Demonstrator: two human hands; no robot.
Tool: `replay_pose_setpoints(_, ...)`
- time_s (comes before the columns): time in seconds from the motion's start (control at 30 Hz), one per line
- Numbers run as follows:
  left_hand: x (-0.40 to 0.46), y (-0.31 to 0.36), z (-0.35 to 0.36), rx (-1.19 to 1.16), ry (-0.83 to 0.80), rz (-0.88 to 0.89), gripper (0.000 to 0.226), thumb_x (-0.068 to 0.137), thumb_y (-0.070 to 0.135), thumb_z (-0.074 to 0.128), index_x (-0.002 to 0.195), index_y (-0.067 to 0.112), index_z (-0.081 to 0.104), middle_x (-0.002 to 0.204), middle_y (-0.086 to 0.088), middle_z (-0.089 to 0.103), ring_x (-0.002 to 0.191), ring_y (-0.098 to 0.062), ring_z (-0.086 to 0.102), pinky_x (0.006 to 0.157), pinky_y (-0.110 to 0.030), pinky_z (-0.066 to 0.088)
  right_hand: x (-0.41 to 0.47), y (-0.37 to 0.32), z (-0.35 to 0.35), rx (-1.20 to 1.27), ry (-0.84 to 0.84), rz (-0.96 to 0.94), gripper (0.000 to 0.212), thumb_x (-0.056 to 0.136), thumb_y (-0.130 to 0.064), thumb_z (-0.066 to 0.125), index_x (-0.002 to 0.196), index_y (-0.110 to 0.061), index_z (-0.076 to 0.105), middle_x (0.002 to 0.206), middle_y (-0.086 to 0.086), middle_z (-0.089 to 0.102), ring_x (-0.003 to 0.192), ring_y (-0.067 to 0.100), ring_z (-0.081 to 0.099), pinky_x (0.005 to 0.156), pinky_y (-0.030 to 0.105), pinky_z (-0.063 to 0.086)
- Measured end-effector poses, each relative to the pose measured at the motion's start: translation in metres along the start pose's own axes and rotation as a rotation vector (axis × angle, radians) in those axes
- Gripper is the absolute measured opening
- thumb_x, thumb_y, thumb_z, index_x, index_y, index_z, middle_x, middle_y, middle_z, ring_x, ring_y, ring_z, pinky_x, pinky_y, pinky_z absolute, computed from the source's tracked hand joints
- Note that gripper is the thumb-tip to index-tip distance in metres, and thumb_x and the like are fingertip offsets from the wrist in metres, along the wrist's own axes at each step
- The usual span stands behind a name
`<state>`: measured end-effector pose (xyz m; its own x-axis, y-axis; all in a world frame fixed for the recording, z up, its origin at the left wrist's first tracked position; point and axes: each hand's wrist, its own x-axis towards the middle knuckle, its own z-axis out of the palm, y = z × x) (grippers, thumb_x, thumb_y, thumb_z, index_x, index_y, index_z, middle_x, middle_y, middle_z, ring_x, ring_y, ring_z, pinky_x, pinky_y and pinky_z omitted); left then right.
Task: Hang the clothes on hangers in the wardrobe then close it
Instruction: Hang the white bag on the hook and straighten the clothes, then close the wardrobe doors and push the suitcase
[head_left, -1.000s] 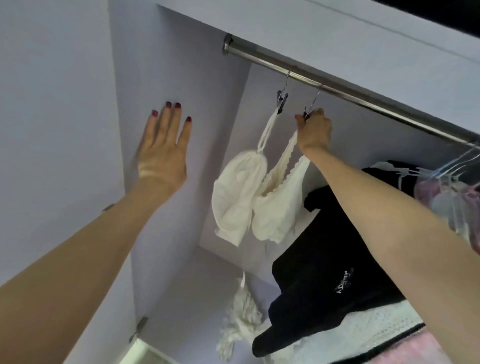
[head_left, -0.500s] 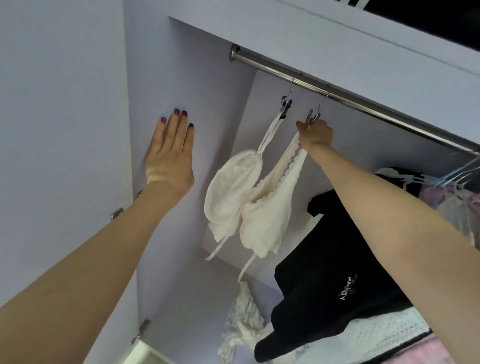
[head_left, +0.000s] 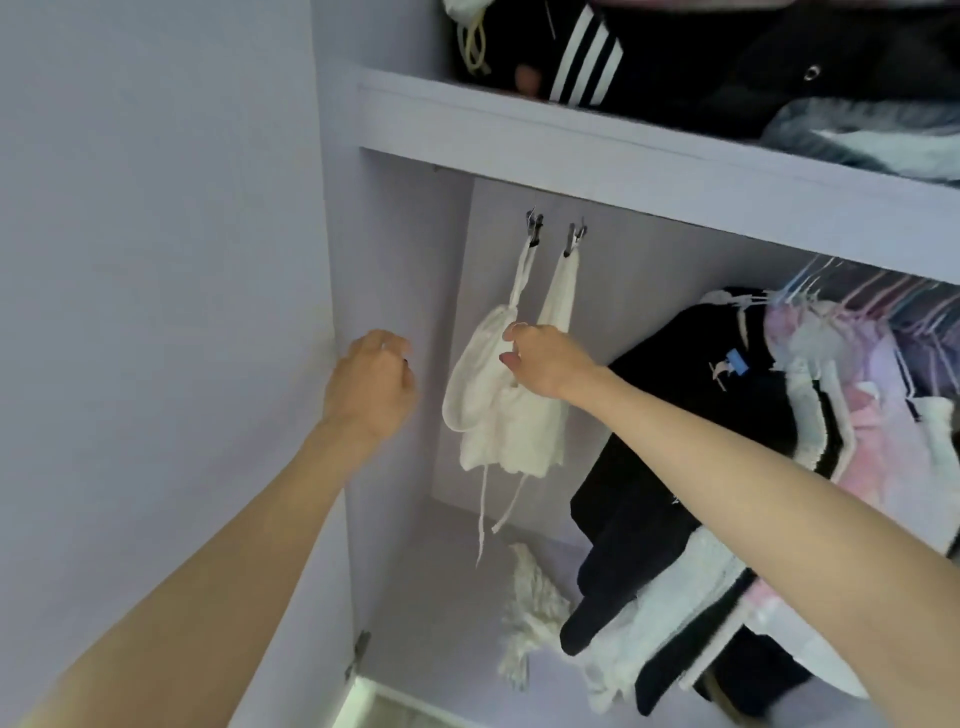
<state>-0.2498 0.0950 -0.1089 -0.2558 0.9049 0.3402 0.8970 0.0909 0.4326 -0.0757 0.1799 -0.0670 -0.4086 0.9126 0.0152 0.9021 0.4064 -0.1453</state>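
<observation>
Inside the open lilac wardrobe (head_left: 395, 312), the white top (head_left: 498, 405) hangs clipped; right hand (head_left: 545, 364) pinches it, left hand (head_left: 371, 382) loosely curled, empty; closing remains.

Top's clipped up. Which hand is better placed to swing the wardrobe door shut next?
Left, probably. The left hand sits loosely curled by the open door and holds nothing, while the right hand is at the white top.
</observation>
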Motion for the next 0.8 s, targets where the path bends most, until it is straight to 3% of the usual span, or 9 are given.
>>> replay_pose_setpoints(0.2, -0.054, 0.021, -0.059, -0.024, 0.086, 0.011, 0.035, 0.094, 0.011, 0.037, 0.126, 0.010, 0.051, 0.130, -0.007, 0.048, 0.110, -0.029, 0.052, 0.081, -0.039, 0.049, -0.062, -0.035, -0.019, -0.140, 0.009, -0.149, 0.034, 0.099, -0.026, 0.040, 0.126, -0.007, 0.048, 0.130, 0.011, 0.055, 0.117, 0.034, 0.052, 0.093, 0.047, 0.045)
replay_pose_setpoints(0.37, -0.123, 0.029, -0.109, -0.003, 0.290, 0.034, 0.034, 0.093, 0.005, 0.040, 0.124, 0.008, 0.054, 0.131, -0.007, 0.049, 0.122, -0.025, 0.043, 0.092, -0.036, 0.042, -0.123, -0.062, -0.038, -0.152, 0.060, -0.225, 0.035, 0.098, -0.028, 0.041, 0.126, -0.008, 0.048, 0.128, 0.012, 0.055, 0.115, 0.034, 0.053, 0.090, 0.043, 0.047)
replay_pose_setpoints(0.6, -0.217, 0.018, -0.186, 0.151, 0.576, 0.146, 0.030, 0.080, -0.010, 0.051, 0.105, 0.003, 0.061, 0.126, -0.018, 0.053, 0.124, -0.037, 0.044, 0.086, -0.048, 0.049, -0.195, -0.119, -0.049, -0.074, 0.040, -0.328, 0.036, 0.097, -0.033, 0.043, 0.124, -0.009, 0.048, 0.124, 0.013, 0.057, 0.112, 0.033, 0.054, 0.087, 0.039, 0.047)
replay_pose_setpoints(0.7, -0.237, 0.011, -0.226, 0.272, 0.762, 0.172, 0.035, 0.078, -0.008, 0.049, 0.109, 0.005, 0.058, 0.129, -0.019, 0.050, 0.128, -0.036, 0.036, 0.097, -0.049, 0.038, -0.218, -0.154, -0.066, -0.044, 0.056, -0.399, 0.042, 0.098, -0.032, 0.041, 0.135, -0.012, 0.041, 0.137, 0.008, 0.050, 0.122, 0.031, 0.049, 0.091, 0.036, 0.042)
replay_pose_setpoints(0.8, -0.247, 0.000, -0.255, 0.299, 0.888, 0.068, 0.050, 0.077, -0.004, 0.047, 0.125, 0.010, 0.043, 0.138, -0.019, 0.038, 0.133, -0.034, 0.024, 0.105, -0.048, 0.024, -0.236, -0.182, -0.082, -0.020, 0.085, -0.433, 0.045, 0.098, -0.035, 0.039, 0.140, -0.018, 0.036, 0.144, -0.001, 0.043, 0.128, 0.025, 0.044, 0.094, 0.034, 0.039)
